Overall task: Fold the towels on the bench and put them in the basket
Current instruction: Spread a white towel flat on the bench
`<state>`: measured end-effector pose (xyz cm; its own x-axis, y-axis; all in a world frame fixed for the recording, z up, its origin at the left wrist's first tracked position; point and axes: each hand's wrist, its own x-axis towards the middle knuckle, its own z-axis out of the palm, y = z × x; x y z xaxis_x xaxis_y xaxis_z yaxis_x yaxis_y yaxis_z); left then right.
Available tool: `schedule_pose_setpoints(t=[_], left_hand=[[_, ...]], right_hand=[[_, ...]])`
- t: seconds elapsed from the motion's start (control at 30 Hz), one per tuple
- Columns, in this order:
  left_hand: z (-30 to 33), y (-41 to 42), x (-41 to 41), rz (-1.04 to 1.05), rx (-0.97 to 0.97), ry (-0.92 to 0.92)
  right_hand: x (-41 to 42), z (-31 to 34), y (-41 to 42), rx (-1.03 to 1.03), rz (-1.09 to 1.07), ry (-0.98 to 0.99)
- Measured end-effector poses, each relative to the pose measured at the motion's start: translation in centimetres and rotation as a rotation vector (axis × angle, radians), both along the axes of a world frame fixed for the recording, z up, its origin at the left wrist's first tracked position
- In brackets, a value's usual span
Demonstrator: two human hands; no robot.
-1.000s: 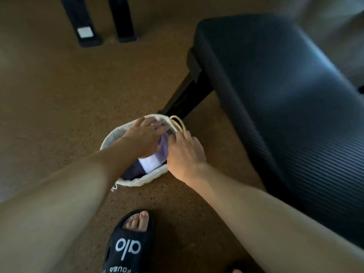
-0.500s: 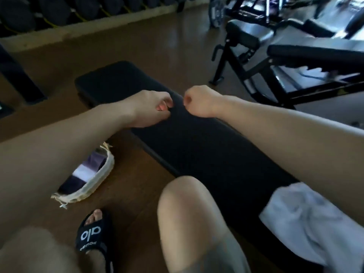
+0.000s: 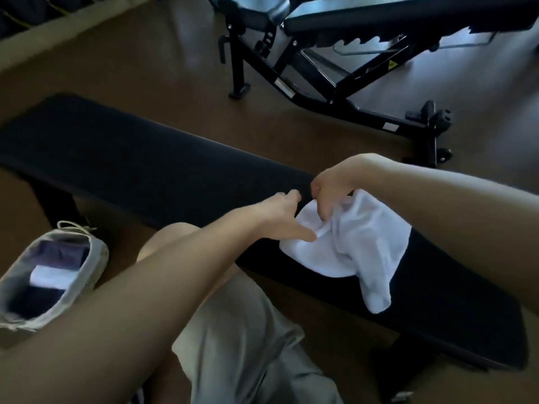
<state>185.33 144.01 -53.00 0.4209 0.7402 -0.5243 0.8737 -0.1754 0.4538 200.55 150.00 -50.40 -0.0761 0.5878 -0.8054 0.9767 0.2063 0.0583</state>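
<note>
Lying crumpled on the bench [image 3: 151,167], the white towel [image 3: 358,246] sits right under both hands, one corner drooping over the near edge of the pad. The right hand [image 3: 332,188] comes down on it from above, wrist arched and fingers curled into the upper folds, pinching the cloth. The left hand [image 3: 287,220] reaches in from the near side with fingers mostly straight; its thumb lies along the towel's left edge, touching it, while the fingertips extend past the cloth toward the bare pad, and no closed grasp shows there. The towel looks soft and thick, bunched into loose ridges, its outline irregular. The bench pad is long, flat and matte black, with rounded edges, running diagonally across the view. On the brown floor at the left stands the basket [image 3: 96,266], an oval soft-sided thing in pale fabric with a cord loop at its far rim; inside lie folded towels [image 3: 55,272], dark purple ones and a white one between them, packed side by side. A bare knee and pale grey shorts [image 3: 242,345] fill the foreground. Beyond the bench stands another bench [image 3: 344,53] with a black metal frame.
</note>
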Motion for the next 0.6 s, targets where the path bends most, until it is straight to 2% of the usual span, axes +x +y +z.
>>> schedule_pose_setpoints(t=[0.13, 0.3, 0.47, 0.6], left_hand=[[-1.9, -0.7, 1.4, 0.098, 0.064, -0.003], [-0.9, 0.2, 0.2, 0.315, 0.085, -0.16], [2.9, 3.0, -4.1, 0.541, 0.131, -0.282], [4.6, 3.6, -7.1, 0.518, 0.163, -0.35]], right_hand=[[1.4, -1.6, -1.6, 0.281, -0.077, 0.157], [1.2, -0.9, -1.6, 0.313, -0.168, 0.352], [-0.4, 1.0, -0.2, 0.485, -0.217, 0.553], [-2.1, 1.2, 0.5, 0.466, -0.161, 0.588]])
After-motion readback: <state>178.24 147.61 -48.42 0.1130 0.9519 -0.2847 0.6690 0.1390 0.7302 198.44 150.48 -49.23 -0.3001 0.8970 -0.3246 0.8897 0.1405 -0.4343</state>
